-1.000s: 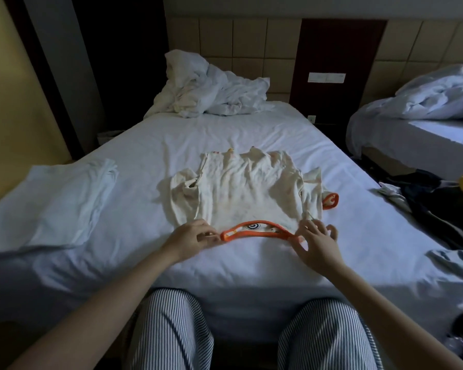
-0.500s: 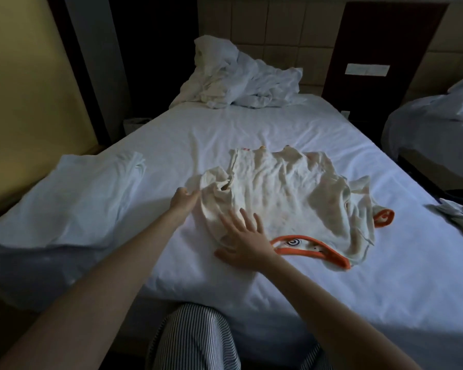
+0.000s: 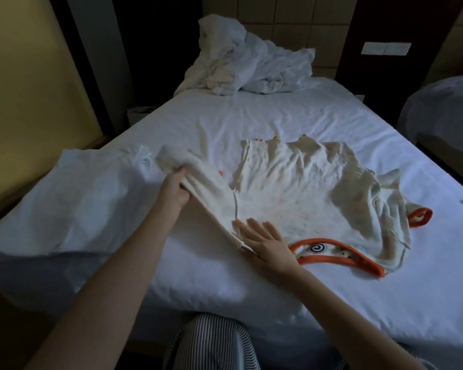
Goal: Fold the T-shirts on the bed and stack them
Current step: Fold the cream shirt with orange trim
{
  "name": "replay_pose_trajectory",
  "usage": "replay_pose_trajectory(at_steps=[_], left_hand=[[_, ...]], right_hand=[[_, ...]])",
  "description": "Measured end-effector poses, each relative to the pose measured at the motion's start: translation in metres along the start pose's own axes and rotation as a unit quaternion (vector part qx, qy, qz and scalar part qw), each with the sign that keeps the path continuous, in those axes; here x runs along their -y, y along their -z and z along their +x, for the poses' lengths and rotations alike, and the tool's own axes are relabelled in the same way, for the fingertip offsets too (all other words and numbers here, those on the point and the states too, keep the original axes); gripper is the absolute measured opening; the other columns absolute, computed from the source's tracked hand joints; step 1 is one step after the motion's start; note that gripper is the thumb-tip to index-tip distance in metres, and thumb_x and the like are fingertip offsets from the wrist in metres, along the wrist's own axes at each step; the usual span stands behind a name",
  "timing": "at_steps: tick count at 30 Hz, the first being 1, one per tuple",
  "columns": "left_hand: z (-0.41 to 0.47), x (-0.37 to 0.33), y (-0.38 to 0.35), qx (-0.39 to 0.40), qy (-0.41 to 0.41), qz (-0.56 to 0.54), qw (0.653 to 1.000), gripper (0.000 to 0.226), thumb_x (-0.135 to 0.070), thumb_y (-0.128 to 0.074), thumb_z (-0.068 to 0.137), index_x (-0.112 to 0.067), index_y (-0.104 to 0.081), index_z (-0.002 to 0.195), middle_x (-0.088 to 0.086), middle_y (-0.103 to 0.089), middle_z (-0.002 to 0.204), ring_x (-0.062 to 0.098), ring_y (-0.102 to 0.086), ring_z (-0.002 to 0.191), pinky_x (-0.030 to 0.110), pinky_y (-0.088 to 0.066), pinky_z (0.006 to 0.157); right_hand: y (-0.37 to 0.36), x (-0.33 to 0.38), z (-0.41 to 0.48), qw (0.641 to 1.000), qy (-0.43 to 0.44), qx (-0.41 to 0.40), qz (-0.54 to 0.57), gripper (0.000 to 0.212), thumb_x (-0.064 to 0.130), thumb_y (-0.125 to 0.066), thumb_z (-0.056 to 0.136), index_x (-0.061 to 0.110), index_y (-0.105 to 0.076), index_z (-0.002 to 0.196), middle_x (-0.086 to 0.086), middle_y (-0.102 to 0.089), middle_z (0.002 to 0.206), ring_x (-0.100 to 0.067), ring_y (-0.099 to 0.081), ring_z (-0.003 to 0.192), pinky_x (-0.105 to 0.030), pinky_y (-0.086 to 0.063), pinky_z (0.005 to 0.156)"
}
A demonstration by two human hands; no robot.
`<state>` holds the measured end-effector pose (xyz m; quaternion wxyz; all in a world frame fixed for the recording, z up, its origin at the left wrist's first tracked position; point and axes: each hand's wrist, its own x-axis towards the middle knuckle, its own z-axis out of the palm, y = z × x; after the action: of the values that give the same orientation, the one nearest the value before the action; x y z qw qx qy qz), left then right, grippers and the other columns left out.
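Dim light is falling across the white bed point(image 3: 251, 124), where the cream T-shirt point(image 3: 292, 188) is lying at centre frame, its orange collar point(image 3: 340, 259) toward the lower right. Half a second ago its sleeve was bunched against the body; now the left hand point(image 3: 175, 192) is grasping that sleeve point(image 3: 171, 158) and drawing it out toward the left of the frame, while the right hand point(image 3: 265, 239), fingers released and flat, is pressing the shoulder down beside the collar. So the shirt is probably still being spread, with folding not yet begun. Pale folded cloth point(image 3: 91, 188) is waiting at left, perhaps the stack.
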<state>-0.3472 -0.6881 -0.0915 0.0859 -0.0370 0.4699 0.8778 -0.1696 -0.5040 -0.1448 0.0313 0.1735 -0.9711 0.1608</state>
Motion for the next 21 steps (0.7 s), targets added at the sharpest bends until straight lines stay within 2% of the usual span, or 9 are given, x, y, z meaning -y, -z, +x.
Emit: replay_pose_trajectory(at_steps=[3,6,8,10,13,15,17,19,21], left_hand=[[-0.006,-0.008,0.040,0.004,-0.030,-0.047,0.998,0.048,0.014,-0.048,0.073,-0.004,-0.055,0.117,0.001,-0.073,0.079,0.013,-0.070,0.073,0.027,-0.056,0.080],[-0.032,-0.010,0.049,0.024,-0.009,-0.016,1.000,0.030,0.001,-0.066,0.044,-0.011,-0.076,0.069,0.001,-0.072,0.069,0.009,-0.070,0.066,0.021,-0.057,0.065],[-0.044,-0.015,0.043,0.021,0.011,0.048,0.999,0.033,0.015,-0.054,0.067,-0.015,-0.068,0.062,-0.010,-0.065,0.050,-0.004,-0.064,0.057,0.008,-0.050,0.059],[-0.036,-0.020,0.031,-0.021,0.009,0.054,0.998,0.042,0.022,-0.035,0.078,-0.014,-0.057,0.072,-0.014,-0.059,0.042,-0.002,-0.063,0.064,0.006,-0.045,0.078],[-0.024,-0.033,-0.016,0.013,-0.020,-0.062,0.998,0.042,0.012,-0.033,0.086,-0.017,-0.061,0.098,0.006,-0.066,0.084,0.014,-0.059,0.076,0.027,-0.053,0.076],[-0.017,-0.031,-0.068,0.090,-0.041,0.049,0.994,0.039,-0.001,-0.037,0.097,-0.029,-0.044,0.123,0.007,-0.058,0.118,-0.004,-0.059,0.071,0.012,-0.049,0.062],[-0.019,-0.019,-0.121,0.201,-0.031,0.219,0.954,0.047,-0.010,-0.046,0.097,-0.028,-0.038,0.140,0.001,-0.037,0.147,-0.029,-0.040,0.089,-0.003,-0.031,0.082],[-0.024,0.003,-0.148,0.275,0.041,0.355,0.892,0.046,-0.015,-0.047,0.099,-0.019,-0.036,0.144,-0.005,-0.030,0.146,-0.017,-0.032,0.116,0.010,-0.026,0.101],[-0.027,0.014,-0.147,0.303,0.064,0.418,0.854,0.038,-0.016,-0.047,0.099,-0.012,-0.045,0.138,0.001,-0.045,0.132,0.009,-0.048,0.112,0.023,-0.040,0.092]], right_hand=[[-0.003,-0.002,-0.001,0.999,0.031,0.014,-0.039,0.073,0.068,0.006,0.080,0.045,-0.023,0.142,0.014,-0.014,0.154,-0.019,-0.003,0.145,-0.034,0.007,0.112],[-0.001,0.001,-0.001,0.997,0.031,0.026,-0.064,0.083,0.072,0.013,0.075,0.046,-0.028,0.141,0.012,-0.018,0.155,-0.024,-0.008,0.145,-0.036,0.005,0.113],[0.000,0.003,-0.002,0.997,0.030,0.029,-0.069,0.088,0.073,0.019,0.071,0.045,-0.023,0.143,0.012,-0.014,0.156,-0.022,-0.005,0.146,-0.034,0.009,0.112],[0.001,0.004,-0.003,0.996,0.028,0.033,-0.075,0.090,0.073,0.022,0.069,0.045,-0.019,0.144,0.013,-0.010,0.156,-0.021,-0.001,0.146,-0.033,0.012,0.112],[0.001,0.008,-0.006,0.995,0.033,0.043,-0.081,0.085,0.069,0.014,0.072,0.042,-0.015,0.147,0.011,-0.006,0.157,-0.023,0.003,0.146,-0.033,0.016,0.109],[-0.001,0.008,-0.007,0.994,0.042,0.051,-0.091,0.086,0.069,0.012,0.073,0.036,-0.012,0.149,0.006,-0.004,0.158,-0.027,0.003,0.146,-0.037,0.017,0.109],[0.000,0.008,-0.010,0.993,0.054,0.044,-0.096,0.090,0.071,0.013,0.074,0.029,-0.012,0.150,0.001,-0.004,0.158,-0.028,0.004,0.145,-0.040,0.015,0.110],[0.005,0.009,-0.015,0.995,0.040,0.038,-0.079,0.090,0.069,0.010,0.077,0.023,-0.016,0.150,0.000,-0.010,0.157,-0.023,0.000,0.145,-0.037,0.013,0.111],[0.011,0.011,-0.021,0.997,0.036,-0.029,-0.056,0.077,0.062,-0.003,0.089,0.019,-0.038,0.143,-0.002,-0.038,0.148,-0.020,-0.031,0.139,-0.033,-0.012,0.116]])
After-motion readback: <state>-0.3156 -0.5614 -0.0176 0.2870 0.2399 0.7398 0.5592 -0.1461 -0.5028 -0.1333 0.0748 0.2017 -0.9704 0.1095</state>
